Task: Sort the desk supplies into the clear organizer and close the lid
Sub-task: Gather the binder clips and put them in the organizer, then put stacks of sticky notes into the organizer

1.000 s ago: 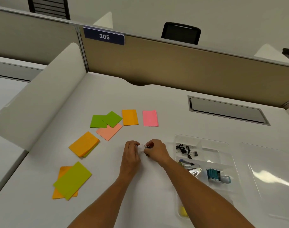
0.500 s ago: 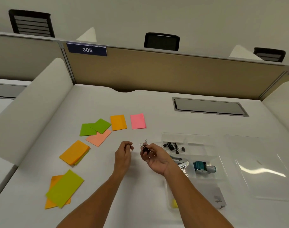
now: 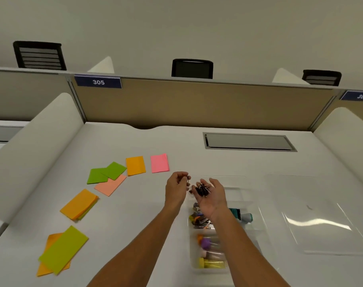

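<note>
From the head view, both bare forearms reach forward over the white worktop (image 3: 135, 204) and the hands meet just above the far end of the clear organizer (image 3: 246, 226). The right hand (image 3: 212, 196) is turned palm up, its fingers loosely cupped around a small heap of black binder clips (image 3: 202, 190) with thin wire handles. The left hand (image 3: 176, 188) sits just beside it, knuckles up, its fingers pinched together on a small metal piece, too small to tell exactly what it is. The organizer is a see-through plastic tray split into compartments; the middle ones hold a jumble of metal and coloured pieces and a teal object (image 3: 241, 215), the near ones hold purple, orange and yellow items, blurred. Its flat transparent lid (image 3: 321, 220) lies open on the worktop to the right, catching a streak of light. To the left, thin paper sticky pads are spread in an arc: a pink pad (image 3: 159, 163), an orange pad (image 3: 135, 165), two overlapping green pads (image 3: 106, 172) resting on a salmon pad (image 3: 111, 186), an orange stack (image 3: 79, 205), and a lime pad (image 3: 63, 249) lying over another orange one. A tan fabric partition (image 3: 197, 104) bearing a blue plate marked 305 (image 3: 98, 82) backs the worktop
</note>
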A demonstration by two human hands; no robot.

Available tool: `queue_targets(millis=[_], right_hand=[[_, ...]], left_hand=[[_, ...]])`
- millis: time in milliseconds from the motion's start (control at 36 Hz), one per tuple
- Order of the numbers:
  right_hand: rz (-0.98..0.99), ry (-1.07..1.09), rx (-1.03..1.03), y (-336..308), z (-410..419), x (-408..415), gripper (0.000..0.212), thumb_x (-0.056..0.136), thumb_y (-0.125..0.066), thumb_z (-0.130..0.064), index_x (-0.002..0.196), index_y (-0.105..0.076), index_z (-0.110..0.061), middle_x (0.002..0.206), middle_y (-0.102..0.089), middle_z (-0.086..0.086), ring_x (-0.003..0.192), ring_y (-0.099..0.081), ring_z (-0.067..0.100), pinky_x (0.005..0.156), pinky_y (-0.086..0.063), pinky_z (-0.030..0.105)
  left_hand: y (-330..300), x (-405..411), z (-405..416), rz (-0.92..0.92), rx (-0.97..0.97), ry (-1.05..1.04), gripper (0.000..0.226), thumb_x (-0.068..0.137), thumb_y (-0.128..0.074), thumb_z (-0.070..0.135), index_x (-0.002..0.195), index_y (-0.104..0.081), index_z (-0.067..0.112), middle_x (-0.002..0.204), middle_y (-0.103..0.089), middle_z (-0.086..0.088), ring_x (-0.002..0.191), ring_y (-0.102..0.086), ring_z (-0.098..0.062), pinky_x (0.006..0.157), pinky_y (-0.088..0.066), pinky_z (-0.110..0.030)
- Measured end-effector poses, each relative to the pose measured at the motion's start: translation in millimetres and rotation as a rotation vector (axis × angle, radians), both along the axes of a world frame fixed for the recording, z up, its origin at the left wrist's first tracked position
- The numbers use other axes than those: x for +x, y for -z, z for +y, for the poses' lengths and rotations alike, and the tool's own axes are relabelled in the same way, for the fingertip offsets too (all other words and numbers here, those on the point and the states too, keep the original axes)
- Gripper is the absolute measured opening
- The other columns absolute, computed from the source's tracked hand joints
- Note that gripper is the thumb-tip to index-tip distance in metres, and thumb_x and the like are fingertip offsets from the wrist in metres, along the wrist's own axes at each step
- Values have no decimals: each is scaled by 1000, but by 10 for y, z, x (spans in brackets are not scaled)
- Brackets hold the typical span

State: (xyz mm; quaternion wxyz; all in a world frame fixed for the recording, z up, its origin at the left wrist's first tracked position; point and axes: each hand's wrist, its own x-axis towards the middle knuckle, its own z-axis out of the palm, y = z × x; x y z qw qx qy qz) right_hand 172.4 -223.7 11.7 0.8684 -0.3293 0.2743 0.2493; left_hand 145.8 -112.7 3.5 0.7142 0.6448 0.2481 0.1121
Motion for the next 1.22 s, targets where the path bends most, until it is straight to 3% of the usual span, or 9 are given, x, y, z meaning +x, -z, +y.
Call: queue_targets(millis=[139,306,444,667,861,944,1028,1222], right_hand=[[9,4,-80,-8,-225,160,52,96,-55,-46,119,-57,0,115,-53,18,102,-55,32,107,-45,42],[6,-49,-116,9,-344,186,74,96,-50,-56,141,-43,2,140,-45,18,129,-48,36,115,-36,44],[-25,-130,-172,-51,-406,150,78,97,-41,-61,150,-35,-4,160,-26,13,150,-15,32,122,-20,44],[-89,-135,-163,-65,-408,145,67,99,-39,-58,150,-38,-13,156,-35,12,147,-25,33,121,-23,47],[-135,-207,-135,-92,-292,64,51,101,-45,-47,138,-51,-13,135,-57,9,128,-51,31,110,-41,47],[-141,-243,-135,-120,-194,-7,42,100,-48,-43,129,-58,-14,127,-64,9,116,-60,30,98,-49,43],[-157,-285,-145,-169,-65,-92,37,100,-51,-39,125,-61,-14,122,-67,8,111,-63,29,86,-51,40],[-200,-412,-210,-190,285,-287,28,95,-61,-30,118,-66,-14,117,-70,8,106,-66,30,86,-52,42]], left_hand=[[69,132,-165,123,-21,79,40,80,-47,-8,106,-65,18,103,-67,0,96,-66,-18,90,-56,-39],[32,159,-320,212,85,147,48,80,-46,-7,116,-61,21,115,-62,3,110,-58,-15,99,-50,-40],[-15,144,-369,228,114,140,49,84,-43,-8,119,-61,20,118,-61,2,111,-57,-16,100,-50,-40],[12,14,-272,202,55,62,42,87,-46,-7,118,-62,17,115,-62,3,108,-58,-14,84,-54,-28],[27,-202,-150,171,6,-58,33,92,-47,-3,109,-62,21,110,-65,4,102,-62,-14,83,-55,-31],[27,-315,-72,151,-19,-98,32,92,-48,-2,106,-63,23,107,-66,5,100,-63,-13,82,-55,-31],[35,-439,35,142,-20,-143,32,91,-50,-2,104,-64,24,107,-67,5,100,-64,-13,83,-56,-32],[62,-774,339,142,1,-257,29,93,-50,2,109,-64,21,109,-66,4,101,-63,-14,83,-56,-31]])
